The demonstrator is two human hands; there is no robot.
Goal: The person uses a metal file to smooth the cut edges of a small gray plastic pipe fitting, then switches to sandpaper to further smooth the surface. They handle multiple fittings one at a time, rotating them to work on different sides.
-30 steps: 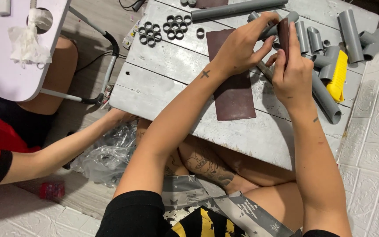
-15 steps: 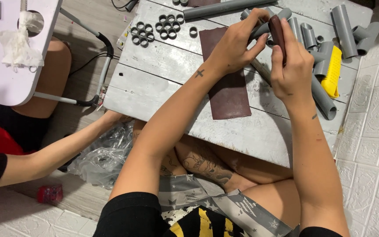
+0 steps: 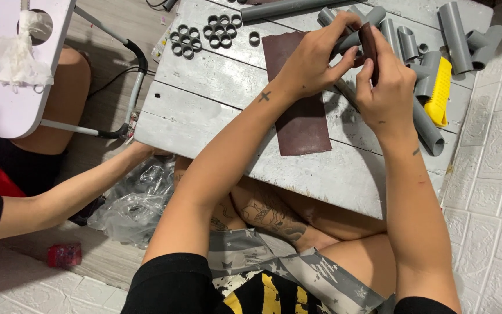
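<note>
Both hands work above the grey plank tabletop [image 3: 216, 110]: our left hand [image 3: 312, 64] is clamped on a short grey plastic pipe piece [image 3: 348, 40], and our right hand [image 3: 387, 87] pinches a folded strip of dark brown sandpaper [image 3: 369, 43] against its end. We judge this the sanding step. Next, we need steady pressure while turning the pipe; the flat brown sandpaper sheet [image 3: 300, 116] lies just below.
</note>
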